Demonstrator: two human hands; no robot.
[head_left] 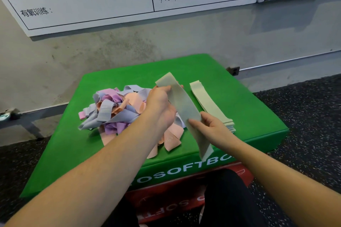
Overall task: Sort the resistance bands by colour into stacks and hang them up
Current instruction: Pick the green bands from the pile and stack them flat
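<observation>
A pale green resistance band stretches flat between my hands above the green soft box. My left hand grips its far end, fingers curled over the edge. My right hand pinches its near half between thumb and fingers, and the tail hangs past the box's front edge. To the right lies a neat stack of pale green bands. A tangled heap of blue-grey, purple, pink and peach bands sits left of my hands, partly hidden by my left forearm.
The green soft box rests on a red soft box. Behind is a concrete wall with whiteboards and a wall socket. Dark speckled rubber floor surrounds the boxes. My dark-clothed knee shows below.
</observation>
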